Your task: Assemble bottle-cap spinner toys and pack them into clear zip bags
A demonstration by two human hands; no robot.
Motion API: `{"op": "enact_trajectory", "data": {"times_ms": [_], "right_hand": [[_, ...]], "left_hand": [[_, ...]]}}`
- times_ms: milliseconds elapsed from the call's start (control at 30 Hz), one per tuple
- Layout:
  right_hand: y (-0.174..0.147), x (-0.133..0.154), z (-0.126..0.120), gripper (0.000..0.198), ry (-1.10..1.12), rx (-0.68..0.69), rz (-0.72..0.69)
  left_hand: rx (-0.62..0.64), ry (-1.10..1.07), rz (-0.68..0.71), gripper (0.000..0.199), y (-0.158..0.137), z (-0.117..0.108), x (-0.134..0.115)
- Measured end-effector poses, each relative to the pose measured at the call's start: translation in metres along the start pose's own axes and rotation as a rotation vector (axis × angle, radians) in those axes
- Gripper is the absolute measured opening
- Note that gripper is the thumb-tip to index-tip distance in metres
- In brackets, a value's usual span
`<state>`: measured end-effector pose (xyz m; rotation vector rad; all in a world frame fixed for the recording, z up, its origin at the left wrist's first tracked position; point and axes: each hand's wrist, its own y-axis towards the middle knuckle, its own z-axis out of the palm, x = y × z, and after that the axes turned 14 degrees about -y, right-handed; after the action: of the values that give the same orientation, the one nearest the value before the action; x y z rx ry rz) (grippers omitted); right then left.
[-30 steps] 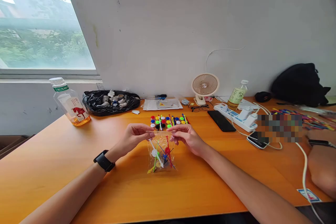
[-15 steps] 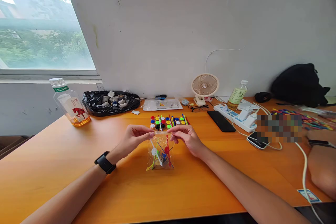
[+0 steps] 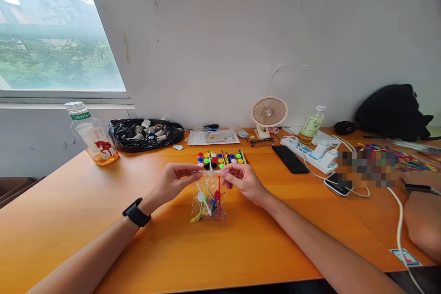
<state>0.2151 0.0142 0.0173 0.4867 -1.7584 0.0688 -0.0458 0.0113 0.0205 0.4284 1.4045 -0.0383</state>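
A clear zip-lock bag hangs upright between my hands above the wooden table. Inside it are colourful plastic arrow pieces and round discs, among them white, red, blue, green and yellow ones. My left hand pinches the bag's top left corner between thumb and fingers. The top right corner is pinched by my right hand. Just behind the hands lie several rows of coloured discs and thin arrow pieces, partly hidden by my fingers.
A drink bottle and a black plastic bag stand at the left. Toward the back are a small fan, glasses, a second bottle, a black phone and a power strip. Another person's arm rests at the right.
The bag has risen slightly and shifted a touch to the left. The pieces inside have moved a little, the red arrow now hanging more upright. Both hands still pinch its top edge.
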Motion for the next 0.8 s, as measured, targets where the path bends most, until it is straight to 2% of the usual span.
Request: {"op": "enact_trajectory", "data": {"times_ms": [267,467,633,800], "right_hand": [[0.000,-0.004,0.004,0.031,-0.025,-0.047,-0.010],[0.001,-0.009,0.000,0.029,0.024,-0.054,0.000],[0.001,-0.009,-0.003,0.023,0.066,-0.030,-0.010],[0.000,-0.007,-0.001,0.023,0.002,-0.036,-0.080]], "left_hand": [[0.067,0.065,0.019,0.031,0.004,-0.005,-0.003],[0.092,0.001,-0.002,0.031,0.004,-0.003,-0.009],[0.068,-0.009,-0.033,0.029,0.003,-0.004,-0.007],[0.060,-0.030,0.006,0.031,0.001,0.001,-0.004]]}}
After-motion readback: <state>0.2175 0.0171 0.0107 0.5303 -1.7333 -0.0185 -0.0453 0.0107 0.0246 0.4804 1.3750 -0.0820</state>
